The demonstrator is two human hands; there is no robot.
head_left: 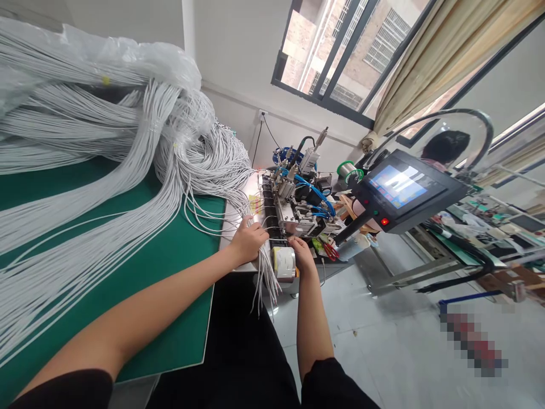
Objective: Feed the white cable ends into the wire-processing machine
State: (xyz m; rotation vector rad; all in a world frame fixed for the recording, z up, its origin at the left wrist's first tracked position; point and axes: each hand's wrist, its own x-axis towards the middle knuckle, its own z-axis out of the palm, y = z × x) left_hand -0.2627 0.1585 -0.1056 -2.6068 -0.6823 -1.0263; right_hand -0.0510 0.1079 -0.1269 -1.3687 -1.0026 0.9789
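My left hand (249, 241) is closed at the machine's front edge, with a white cable running from its fingers toward my right hand. Below it, a bundle of thin white cables (267, 271) hangs over the edge with the ends loose. My right hand (301, 254) is in a pinch near the front of a small bench machine (293, 204) with metal blocks and blue air tubes. The cable's end meets its fingertips, partly hidden. A round white roll with a yellow rim (284, 263) sits between my hands.
Large bundles of white cable (106, 125), partly wrapped in plastic, cover the green table (170, 295) on the left. At right a lit touchscreen panel (400, 184) stands on an arm. Red-handled scissors (330, 251) and a wire spool (349, 172) are by the machine. A person's head (446, 146) shows behind.
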